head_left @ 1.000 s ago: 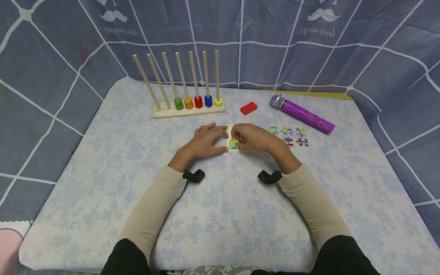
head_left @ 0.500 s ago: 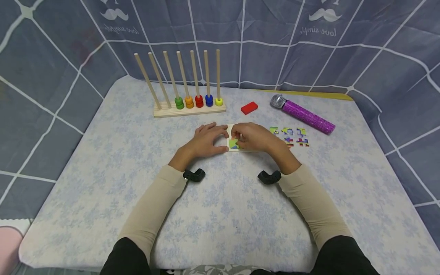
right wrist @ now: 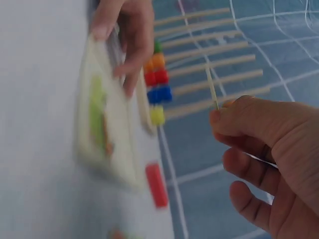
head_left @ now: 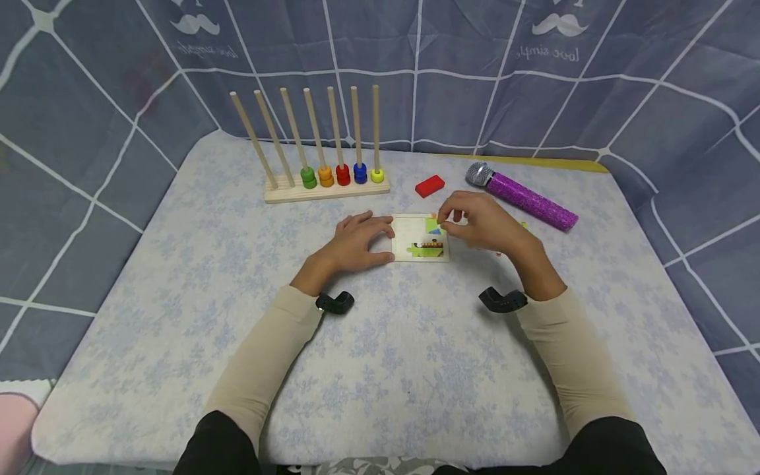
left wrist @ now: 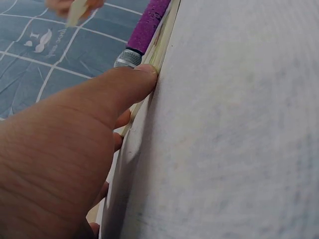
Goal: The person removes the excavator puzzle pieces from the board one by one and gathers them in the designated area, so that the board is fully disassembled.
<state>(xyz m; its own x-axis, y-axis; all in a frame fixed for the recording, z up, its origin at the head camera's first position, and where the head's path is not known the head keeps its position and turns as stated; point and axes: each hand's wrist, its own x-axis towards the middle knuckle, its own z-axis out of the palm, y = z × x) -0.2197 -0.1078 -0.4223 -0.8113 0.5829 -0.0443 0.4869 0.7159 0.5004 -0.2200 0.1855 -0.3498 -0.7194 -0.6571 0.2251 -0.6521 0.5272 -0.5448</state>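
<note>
My left hand (head_left: 357, 243) rests at the left edge of a small wooden puzzle tray (head_left: 408, 227), thumb at the near corner and fingers at the far one. In the left wrist view its thumb (left wrist: 132, 82) lies against the tray's side. Green joined pieces with a dark and orange strip (head_left: 427, 251) lie along the tray's near side. Between thumb and index finger, my right hand (head_left: 489, 224) pinches a green and blue puzzle piece (head_left: 432, 226) over the tray's far right corner. The right wrist view shows this piece (right wrist: 212, 87) edge-on, raised off the tray.
Behind the tray stands a wooden peg abacus (head_left: 326, 191) with coloured rings. A red block (head_left: 430, 186) and a purple glittery microphone (head_left: 531, 201) lie at the back. Loose puzzle pieces (head_left: 524, 225) right of the tray are mostly hidden by my right hand.
My right hand has lifted from the tray and moved right with the green and blue piece, uncovering the tray's inside. My left hand has stayed at the tray's edge.
</note>
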